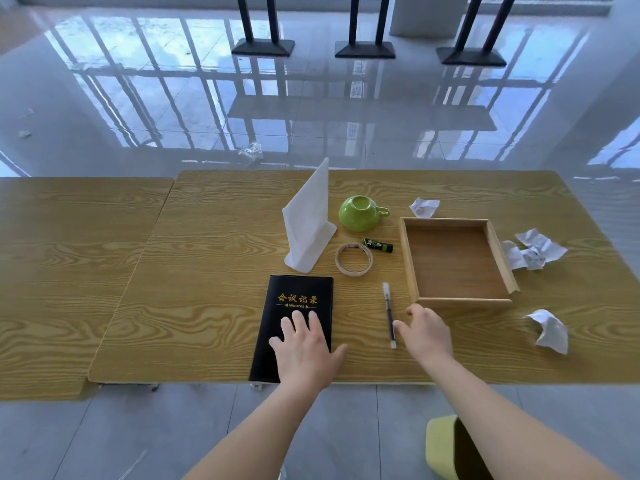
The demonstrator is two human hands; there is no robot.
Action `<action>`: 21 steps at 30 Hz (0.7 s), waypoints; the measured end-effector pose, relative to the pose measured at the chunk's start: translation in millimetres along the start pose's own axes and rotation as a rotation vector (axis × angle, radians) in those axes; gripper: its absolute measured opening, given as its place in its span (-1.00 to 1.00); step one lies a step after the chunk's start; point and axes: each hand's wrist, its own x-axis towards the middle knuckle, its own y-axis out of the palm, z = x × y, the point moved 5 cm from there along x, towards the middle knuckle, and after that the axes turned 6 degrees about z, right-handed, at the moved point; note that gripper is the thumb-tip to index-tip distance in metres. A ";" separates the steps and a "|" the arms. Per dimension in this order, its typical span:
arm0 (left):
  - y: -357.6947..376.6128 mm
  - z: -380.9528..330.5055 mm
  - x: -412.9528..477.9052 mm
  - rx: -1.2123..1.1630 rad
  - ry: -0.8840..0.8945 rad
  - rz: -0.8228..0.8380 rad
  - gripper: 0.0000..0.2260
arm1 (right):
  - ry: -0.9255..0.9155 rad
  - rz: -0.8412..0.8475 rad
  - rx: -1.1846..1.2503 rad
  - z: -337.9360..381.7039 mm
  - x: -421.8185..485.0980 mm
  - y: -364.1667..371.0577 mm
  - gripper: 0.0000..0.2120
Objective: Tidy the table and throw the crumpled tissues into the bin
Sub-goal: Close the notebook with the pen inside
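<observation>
Wood-grain table point(207, 271): crumpled tissue point(550, 330) judged light, soft; pinch a raised fold. My left hand point(304, 351) flat on black notebook point(298, 292); right hand point(427, 332) slack, empty, beside pen point(389, 315).

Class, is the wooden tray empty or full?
Empty: the wooden tray shows only its bare bottom; the crumpled tissues lie outside it.

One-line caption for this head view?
Left hand flat on black notebook, right hand by clear pen and wooden tray; crumpled white tissues lie on wood-grain table.
</observation>
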 end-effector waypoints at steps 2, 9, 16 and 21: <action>3.5 -2.6 5.9 0.030 -0.034 0.039 -0.12 | 0.010 0.002 0.001 -0.7 1.5 2.0 -0.64; 3.6 -6.7 9.2 0.073 -0.050 0.075 -0.29 | -0.024 0.033 -0.026 10.0 6.4 11.6 -0.79; -11.0 -7.0 11.1 -0.076 -0.026 0.147 -0.56 | -0.009 0.073 -0.035 11.8 8.7 13.6 -0.89; -34.3 15.5 11.1 -0.339 0.084 0.098 -0.85 | 0.001 0.120 0.156 19.2 -1.2 15.1 -0.91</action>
